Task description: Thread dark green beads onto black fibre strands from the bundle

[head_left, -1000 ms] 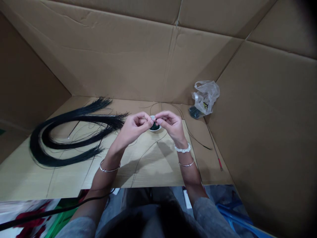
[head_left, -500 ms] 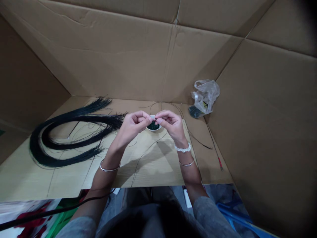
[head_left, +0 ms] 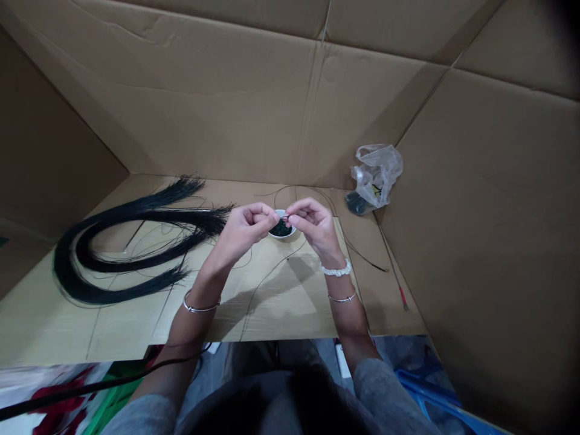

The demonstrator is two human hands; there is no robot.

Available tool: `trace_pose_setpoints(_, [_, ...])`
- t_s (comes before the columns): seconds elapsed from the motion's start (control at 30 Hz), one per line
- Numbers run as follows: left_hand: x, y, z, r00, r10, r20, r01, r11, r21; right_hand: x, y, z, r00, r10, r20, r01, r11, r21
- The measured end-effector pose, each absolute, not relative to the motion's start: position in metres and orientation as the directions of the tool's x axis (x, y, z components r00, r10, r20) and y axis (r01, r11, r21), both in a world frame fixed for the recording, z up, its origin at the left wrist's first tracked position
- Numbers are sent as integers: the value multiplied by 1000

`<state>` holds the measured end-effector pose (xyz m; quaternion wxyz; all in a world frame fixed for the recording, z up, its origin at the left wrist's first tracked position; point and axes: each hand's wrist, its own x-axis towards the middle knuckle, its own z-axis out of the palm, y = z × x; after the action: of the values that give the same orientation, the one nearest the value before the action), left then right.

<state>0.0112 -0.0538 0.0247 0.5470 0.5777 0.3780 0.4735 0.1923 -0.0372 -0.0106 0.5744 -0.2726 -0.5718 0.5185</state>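
My left hand and my right hand are raised close together above a small white bowl of dark green beads. Between the fingertips of both hands runs a thin dark wire, pinched by each hand; any bead on it is too small to tell. The hands hide the back of the bowl. To the left of my left hand lies a long looped bundle of black fibre-like strands on a pale wooden board.
Loose thin black wires curve over the board. Tall cardboard walls surround it. A crumpled clear plastic bag sits at the back right, and a thin rod with a red mark lies at the right. A black cord crosses the lower left.
My fingertips have drawn slightly apart, with the right hand shifted a little to the right. The bowl and strands look unmoved.
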Motion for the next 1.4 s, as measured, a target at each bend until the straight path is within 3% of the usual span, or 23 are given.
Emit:
trace_pose_setpoints(0.57, [13,-50,20,247,956,155,-145,-121,982,188,-35,-14,-204,908,367,-346,284,-894])
trace_pose_setpoints(1.4, [17,-52,26,246,961,130,-147,-95,984,177,-32,-19,-149,910,388,-282,337,-898])
